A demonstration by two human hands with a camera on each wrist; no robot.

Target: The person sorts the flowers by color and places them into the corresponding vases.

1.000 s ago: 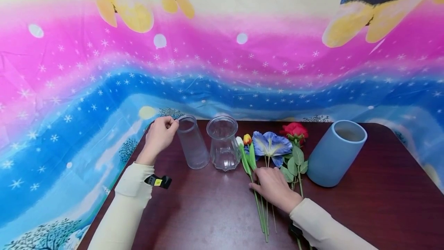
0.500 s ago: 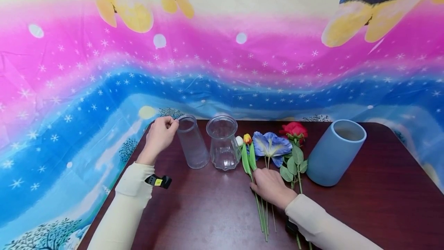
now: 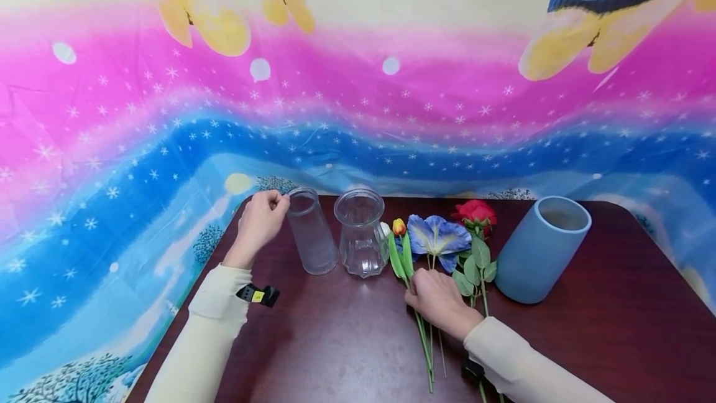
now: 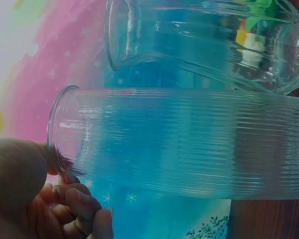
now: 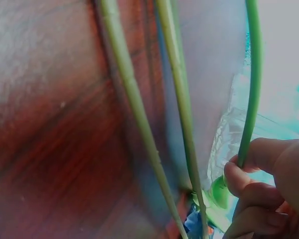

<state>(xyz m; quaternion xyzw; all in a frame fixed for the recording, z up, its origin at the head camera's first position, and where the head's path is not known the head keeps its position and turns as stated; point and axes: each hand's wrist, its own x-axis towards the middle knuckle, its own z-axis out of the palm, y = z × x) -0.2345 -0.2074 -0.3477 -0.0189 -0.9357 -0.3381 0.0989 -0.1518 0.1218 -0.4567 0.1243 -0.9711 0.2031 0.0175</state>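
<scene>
My left hand (image 3: 260, 222) pinches the rim of a tall ribbed clear glass vase (image 4: 179, 144), which stands upright at the table's left. My right hand (image 3: 442, 303) pinches a green tulip stem (image 5: 251, 89) between thumb and fingers. An orange-yellow tulip (image 3: 399, 226) and a white tulip (image 3: 385, 229) lie beyond that hand; which one it holds I cannot tell. Beside them lies a blue-purple flower (image 3: 439, 235), its stem passing under or behind the right hand. A red rose (image 3: 475, 211) with green leaves lies to the right.
Between the ribbed vase and the tulips stands a flared clear glass vase (image 3: 362, 235). A matte blue vase (image 3: 537, 260) stands at the right. All rest on a dark red-brown table (image 3: 313, 341), with a printed cloth (image 3: 358, 98) hanging behind.
The right hand's fingers have drawn together around the tulip stem, and the lower stems now look closer together. The left hand stays at the ribbed vase's rim.
</scene>
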